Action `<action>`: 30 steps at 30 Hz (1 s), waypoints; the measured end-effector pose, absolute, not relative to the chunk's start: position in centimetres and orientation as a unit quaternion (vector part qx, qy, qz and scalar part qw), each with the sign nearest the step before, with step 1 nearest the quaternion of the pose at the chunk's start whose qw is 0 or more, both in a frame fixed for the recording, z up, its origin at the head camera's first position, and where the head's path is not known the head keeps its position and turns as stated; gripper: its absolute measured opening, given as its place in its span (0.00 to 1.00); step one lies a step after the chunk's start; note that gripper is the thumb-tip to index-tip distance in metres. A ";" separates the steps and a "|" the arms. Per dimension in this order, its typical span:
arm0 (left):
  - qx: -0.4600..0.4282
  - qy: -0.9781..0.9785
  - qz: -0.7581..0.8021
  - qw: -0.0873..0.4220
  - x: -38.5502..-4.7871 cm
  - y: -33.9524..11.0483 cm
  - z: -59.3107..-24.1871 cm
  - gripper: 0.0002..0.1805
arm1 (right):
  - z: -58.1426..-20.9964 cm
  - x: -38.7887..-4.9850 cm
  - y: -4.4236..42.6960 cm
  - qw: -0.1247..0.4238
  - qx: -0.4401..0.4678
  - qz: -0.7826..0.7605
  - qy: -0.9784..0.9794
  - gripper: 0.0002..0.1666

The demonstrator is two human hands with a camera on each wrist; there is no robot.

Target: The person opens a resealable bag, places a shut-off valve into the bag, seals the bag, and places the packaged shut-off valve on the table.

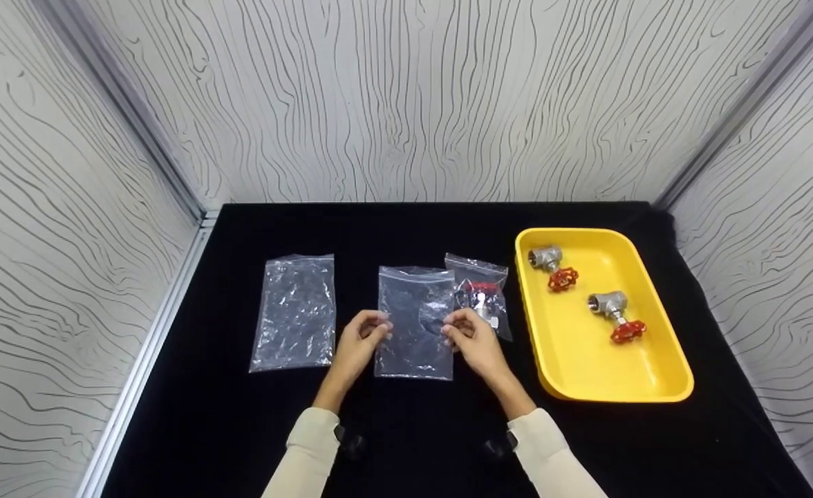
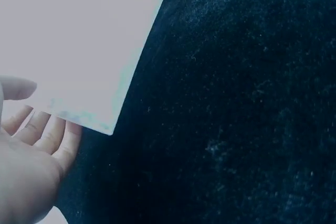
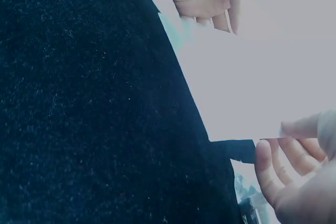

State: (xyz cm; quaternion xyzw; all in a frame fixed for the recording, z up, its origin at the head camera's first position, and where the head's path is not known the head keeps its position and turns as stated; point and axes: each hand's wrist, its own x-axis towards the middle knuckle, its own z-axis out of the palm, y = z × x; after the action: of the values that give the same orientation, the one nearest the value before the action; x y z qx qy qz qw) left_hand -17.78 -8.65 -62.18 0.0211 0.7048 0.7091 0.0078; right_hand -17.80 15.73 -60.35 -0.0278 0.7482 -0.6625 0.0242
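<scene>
A clear zip-lock bag (image 1: 413,325) is held upright-way-round in the middle, its zip strip at the far end. My left hand (image 1: 361,342) pinches its left edge between thumb and fingers. On the opposite edge, my right hand (image 1: 475,342) pinches the bag the same way. Both wrist views show this bag (image 2: 79,51) as a bright, washed-out sheet. Just behind the right hand lies another zip-lock bag (image 1: 475,266) with a red-handled valve (image 1: 481,297) inside, partly covered by the held bag and the hand.
Another clear plastic bag (image 1: 296,311) lies flat on the black cloth (image 1: 406,436) at left. To the right stands a yellow tray (image 1: 572,366) holding two metal valves with red handwheels, one valve (image 1: 552,266) farther back and one valve (image 1: 616,315) nearer. Patterned walls (image 1: 406,104) enclose the table.
</scene>
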 end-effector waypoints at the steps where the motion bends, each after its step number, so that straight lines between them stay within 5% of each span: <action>1: 0.021 0.703 0.710 0.009 -17.8 -8.6 -62.0 0.13 | -60.3 -17.7 15.9 0.026 -0.033 -0.662 0.749 0.06; 18: 0.044 0.675 0.735 -0.042 -18.2 -7.3 -60.8 0.10 | -60.3 -16.7 17.8 0.037 -0.079 -0.650 0.755 0.08; 30: 0.077 0.690 0.720 -0.013 -18.0 -6.7 -59.9 0.09 | -57.8 -17.0 18.6 -0.010 -0.056 -0.650 0.758 0.13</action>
State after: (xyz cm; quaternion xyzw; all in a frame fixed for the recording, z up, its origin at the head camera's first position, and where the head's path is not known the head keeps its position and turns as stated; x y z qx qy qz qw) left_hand -18.00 -6.74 -59.87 0.0770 0.6900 0.7196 -0.0129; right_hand -17.02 18.55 -57.83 -0.0556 0.7581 -0.6497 -0.0102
